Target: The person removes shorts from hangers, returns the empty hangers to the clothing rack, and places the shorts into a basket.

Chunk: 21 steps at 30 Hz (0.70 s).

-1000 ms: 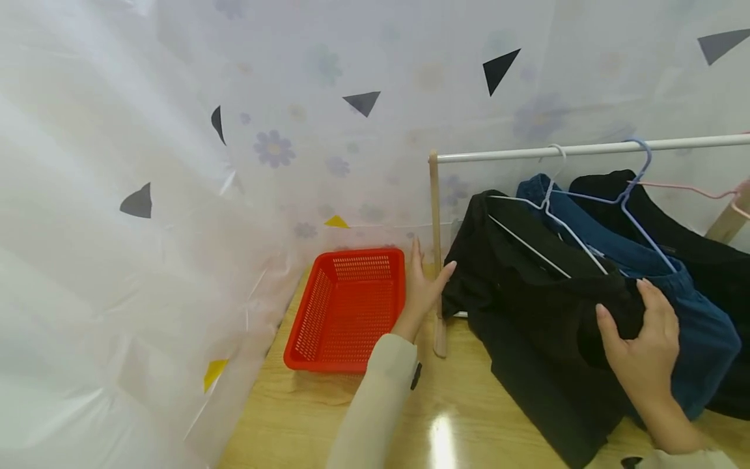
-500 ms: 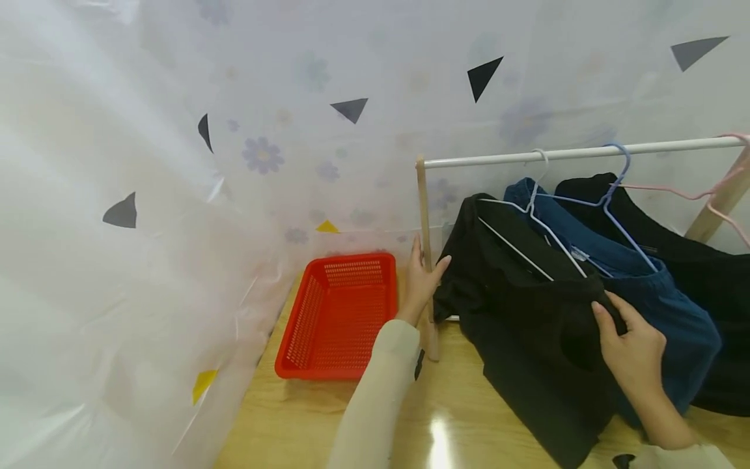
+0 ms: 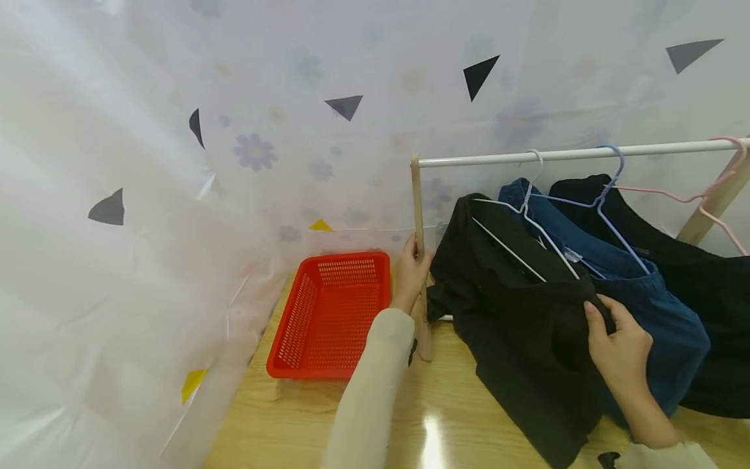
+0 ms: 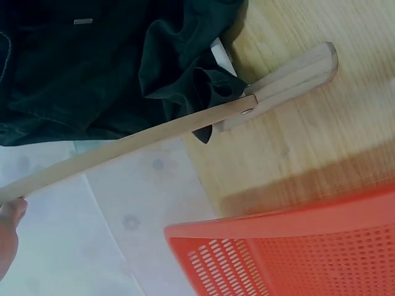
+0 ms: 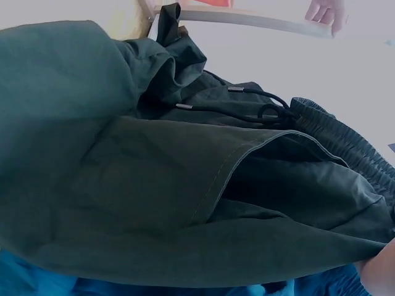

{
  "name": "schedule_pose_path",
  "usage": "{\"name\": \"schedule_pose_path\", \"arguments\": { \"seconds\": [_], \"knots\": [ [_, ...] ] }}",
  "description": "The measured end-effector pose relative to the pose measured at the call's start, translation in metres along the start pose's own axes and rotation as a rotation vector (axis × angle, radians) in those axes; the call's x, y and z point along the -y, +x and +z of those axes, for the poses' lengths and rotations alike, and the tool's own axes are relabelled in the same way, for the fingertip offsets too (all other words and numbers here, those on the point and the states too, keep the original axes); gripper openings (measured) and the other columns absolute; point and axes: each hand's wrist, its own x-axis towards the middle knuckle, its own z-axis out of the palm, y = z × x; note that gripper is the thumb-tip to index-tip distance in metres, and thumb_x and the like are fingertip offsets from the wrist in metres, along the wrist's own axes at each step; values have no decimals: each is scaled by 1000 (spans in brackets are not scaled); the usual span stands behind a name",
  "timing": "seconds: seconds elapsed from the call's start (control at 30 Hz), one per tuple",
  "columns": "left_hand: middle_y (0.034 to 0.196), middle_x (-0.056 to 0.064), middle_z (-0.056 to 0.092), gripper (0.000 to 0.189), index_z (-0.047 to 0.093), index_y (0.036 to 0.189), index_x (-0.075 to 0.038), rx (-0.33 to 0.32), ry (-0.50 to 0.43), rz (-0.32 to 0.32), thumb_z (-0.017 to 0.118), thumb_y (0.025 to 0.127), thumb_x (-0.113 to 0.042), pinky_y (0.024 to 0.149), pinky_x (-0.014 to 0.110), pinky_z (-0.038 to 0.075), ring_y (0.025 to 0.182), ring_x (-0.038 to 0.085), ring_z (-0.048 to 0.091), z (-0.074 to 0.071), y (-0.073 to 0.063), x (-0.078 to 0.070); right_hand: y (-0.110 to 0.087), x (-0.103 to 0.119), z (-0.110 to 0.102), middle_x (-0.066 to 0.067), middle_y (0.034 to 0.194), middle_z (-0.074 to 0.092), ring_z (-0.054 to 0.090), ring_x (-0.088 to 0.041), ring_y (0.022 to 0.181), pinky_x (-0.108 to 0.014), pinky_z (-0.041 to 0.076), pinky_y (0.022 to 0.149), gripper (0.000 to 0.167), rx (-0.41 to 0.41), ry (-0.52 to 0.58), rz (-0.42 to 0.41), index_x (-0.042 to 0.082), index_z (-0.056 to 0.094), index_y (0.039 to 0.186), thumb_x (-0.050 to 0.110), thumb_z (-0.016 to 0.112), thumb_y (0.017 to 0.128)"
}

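Observation:
Dark drawstring pants (image 3: 527,339) hang from a white hanger (image 3: 525,205) on the rack's rail (image 3: 469,161). My right hand (image 3: 624,352) pinches their waistband near its right end, thumb on the near side. The right wrist view shows the pocket, the drawstring (image 5: 241,116) and the gathered elastic. My left hand (image 3: 412,277) grips the rack's wooden post (image 3: 417,202), just left of the pants. At the left edge of the left wrist view, a bit of that hand shows against the post (image 4: 123,145).
A red plastic basket (image 3: 387,273) sits on the wooden table (image 3: 293,423) left of the rack. Blue denim-like bottoms (image 3: 674,326) hang on a blue hanger (image 3: 600,203) behind the pants. Further right are a black garment (image 3: 717,299) and a pink hanger (image 3: 703,193).
My left hand has gone from open beside the post to gripping it. My right hand has closed on the pants' waistband. The whole scene has shifted slightly left in view.

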Motion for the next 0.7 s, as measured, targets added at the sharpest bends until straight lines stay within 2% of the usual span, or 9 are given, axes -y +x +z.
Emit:
{"name": "schedule_pose_path", "arguments": {
  "seconds": [0.07,0.17,0.23,0.37,0.53,0.6,0.7],
  "knots": [
    [108,21,65,43,48,131,0,-11,10,4,58,89,-4,86,36,54,93,29,64,0,2,1,-1,0,1,35,97,60,41,30,83,3,30,74,21,-14,23,-1,-5,66,100,10,63,86],
    [116,25,62,44,47,132,4,-25,-13,1,57,89,0,89,36,51,103,32,63,1,3,2,-2,1,2,33,99,62,44,29,85,3,33,76,20,-35,59,3,-6,67,100,7,63,85],
    [119,26,60,44,47,131,6,-30,-35,1,56,89,2,91,37,50,106,34,62,1,4,2,-2,2,2,47,92,51,46,28,85,3,34,77,21,-39,78,39,-8,67,100,6,63,85],
    [120,27,59,42,48,130,7,-31,-60,2,55,89,4,91,37,49,107,35,61,0,4,2,-1,7,1,47,85,50,49,23,85,1,37,78,23,-41,80,198,-3,69,104,10,64,86],
    [119,25,60,40,52,128,5,-35,-71,2,57,88,4,89,37,50,106,34,62,-4,5,0,2,16,2,34,90,60,54,13,89,-1,42,77,24,-46,142,433,11,70,110,15,64,87],
    [116,25,62,39,54,126,4,-36,-63,8,58,87,3,88,36,51,104,33,63,-4,5,1,2,20,3,28,93,64,56,9,91,-1,43,76,25,-65,231,503,12,69,110,13,64,86],
    [115,24,63,37,56,124,3,-33,-66,3,58,88,1,87,35,51,102,32,64,-5,6,1,1,24,6,22,94,67,59,4,94,-3,45,78,26,-117,383,546,7,68,111,8,64,85]
  ]
}}
